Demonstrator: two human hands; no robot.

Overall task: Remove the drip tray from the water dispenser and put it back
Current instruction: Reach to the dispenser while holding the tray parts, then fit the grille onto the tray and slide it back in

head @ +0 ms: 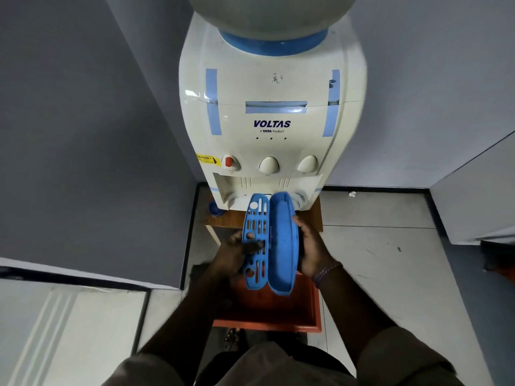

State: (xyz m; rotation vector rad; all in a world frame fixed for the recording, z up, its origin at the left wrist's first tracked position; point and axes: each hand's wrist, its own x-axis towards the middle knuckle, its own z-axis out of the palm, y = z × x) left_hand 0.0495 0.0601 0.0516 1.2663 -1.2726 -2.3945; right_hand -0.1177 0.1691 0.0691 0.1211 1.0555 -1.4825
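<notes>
Tray [282, 240] is out, held on edge in front of the dispenser [271, 121], right hand [313, 249] gripping it; left hand [237, 253] holds the grate [256, 238] beside it. Next, I'd guess: refit grate, level it, slide back in.

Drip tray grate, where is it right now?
Head view, centre: the slotted grate is out of the dispenser, held upright in the left hand beside the tray basin in the right hand, above the orange bin.
</notes>
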